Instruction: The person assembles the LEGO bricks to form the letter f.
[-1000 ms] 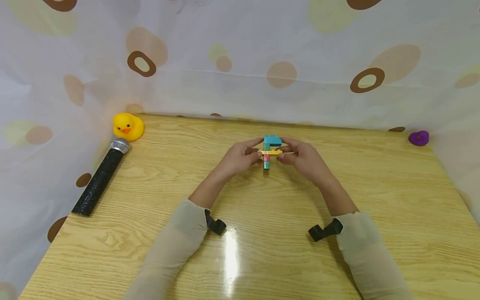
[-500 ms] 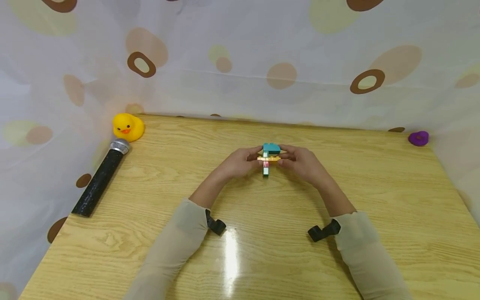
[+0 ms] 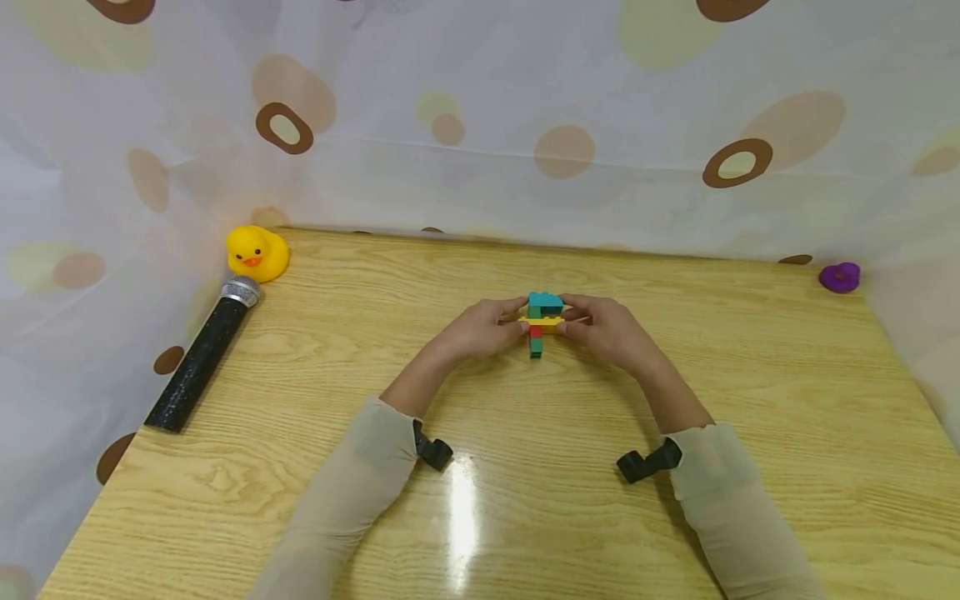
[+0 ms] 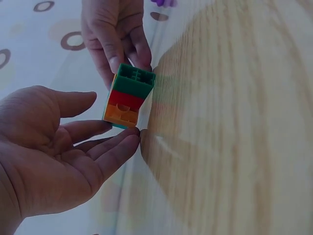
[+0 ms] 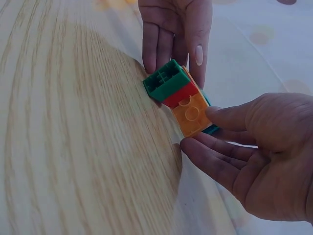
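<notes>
A small build of toy bricks (image 3: 536,332) is between the two hands in the head view. It has a teal rounded brick (image 3: 545,301) at one end, a yellow-orange crosspiece (image 5: 190,115), a red brick (image 4: 125,99) and a green hollow-ended brick (image 5: 166,81). On its right side, my right hand (image 3: 609,330) pinches the crosspiece between thumb and fingers. My left hand (image 3: 480,329) is at the opposite side, fingers fairly straight with their tips right at the bricks. Its thumb (image 4: 78,104) stands apart from them in the left wrist view.
On the wood-grain table (image 3: 480,517), a yellow rubber duck (image 3: 257,253) and a black microphone (image 3: 201,358) sit at the left. A small purple toy (image 3: 839,277) lies at the far right corner. Patterned sheeting (image 3: 480,125) rises behind the table.
The brick build and both hands have shifted down the head view, towards the person. The glare on the bricks half a second ago is gone.
</notes>
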`<state>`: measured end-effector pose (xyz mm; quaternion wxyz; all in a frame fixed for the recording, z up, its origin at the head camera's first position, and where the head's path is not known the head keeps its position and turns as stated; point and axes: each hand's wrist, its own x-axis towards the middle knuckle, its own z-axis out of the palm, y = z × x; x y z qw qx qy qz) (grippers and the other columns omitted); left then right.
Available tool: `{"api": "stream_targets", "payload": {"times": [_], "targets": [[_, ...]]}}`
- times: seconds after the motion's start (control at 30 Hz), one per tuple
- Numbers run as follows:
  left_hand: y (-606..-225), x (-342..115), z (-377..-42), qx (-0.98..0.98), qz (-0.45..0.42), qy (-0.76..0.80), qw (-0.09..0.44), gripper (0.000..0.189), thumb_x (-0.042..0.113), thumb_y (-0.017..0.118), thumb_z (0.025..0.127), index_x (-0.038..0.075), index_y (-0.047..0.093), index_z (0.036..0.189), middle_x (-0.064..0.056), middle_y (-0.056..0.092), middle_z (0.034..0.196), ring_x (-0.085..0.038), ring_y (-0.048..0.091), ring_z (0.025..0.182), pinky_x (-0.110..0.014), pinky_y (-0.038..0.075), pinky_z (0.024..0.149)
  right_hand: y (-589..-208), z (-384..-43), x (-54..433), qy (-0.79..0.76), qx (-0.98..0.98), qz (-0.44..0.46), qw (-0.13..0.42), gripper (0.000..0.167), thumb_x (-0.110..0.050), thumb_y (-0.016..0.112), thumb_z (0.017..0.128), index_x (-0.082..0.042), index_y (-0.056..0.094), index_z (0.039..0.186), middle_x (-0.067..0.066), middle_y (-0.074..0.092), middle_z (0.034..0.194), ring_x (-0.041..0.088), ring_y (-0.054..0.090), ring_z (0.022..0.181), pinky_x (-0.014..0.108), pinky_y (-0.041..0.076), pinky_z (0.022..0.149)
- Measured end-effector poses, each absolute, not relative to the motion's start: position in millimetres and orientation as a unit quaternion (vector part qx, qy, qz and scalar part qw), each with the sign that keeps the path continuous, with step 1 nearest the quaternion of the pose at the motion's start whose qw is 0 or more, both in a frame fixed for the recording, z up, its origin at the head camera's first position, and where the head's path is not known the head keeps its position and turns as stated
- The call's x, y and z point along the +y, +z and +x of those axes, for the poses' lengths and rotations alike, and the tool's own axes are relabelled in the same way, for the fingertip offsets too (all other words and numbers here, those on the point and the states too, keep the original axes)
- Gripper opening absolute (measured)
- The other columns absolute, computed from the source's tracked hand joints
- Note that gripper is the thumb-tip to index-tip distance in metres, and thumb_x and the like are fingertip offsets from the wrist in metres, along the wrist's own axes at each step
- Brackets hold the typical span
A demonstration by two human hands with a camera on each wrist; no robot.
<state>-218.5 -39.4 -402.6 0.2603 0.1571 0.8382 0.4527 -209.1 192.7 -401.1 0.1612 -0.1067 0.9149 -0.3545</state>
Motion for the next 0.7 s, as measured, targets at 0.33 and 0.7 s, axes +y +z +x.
{"api": "stream_targets", "payload": {"times": [0.33,0.7], "targets": [[-404.2,-37.6,-217.6,0.833,0.171,0.461,0.255,0.057,0.032,0.049,0.108,0.024,0.030,0.161,-0.010,0.040,0.162,-0.024,0.046,0.144,-0.034,0.051,0.093,-404.2,-210.0,195.7,-0.346,0.919,-0.109,0.156,0.055,-0.025,0.055,0.106,-0.004,0.040,0.155,0.022,0.064,0.135,0.040,0.060,0.125,0.053,0.050,0.102],[-408.0,-34.5,-218.3,0.834,0.166,0.455,0.263,0.062,0.040,0.051,0.107,0.023,0.028,0.162,-0.006,0.051,0.155,-0.020,0.060,0.124,-0.032,0.053,0.075,-406.0,-208.4,197.0,-0.342,0.919,-0.115,0.162,0.049,-0.023,0.053,0.107,-0.004,0.046,0.152,0.023,0.066,0.131,0.038,0.062,0.123,0.052,0.051,0.101]]}}
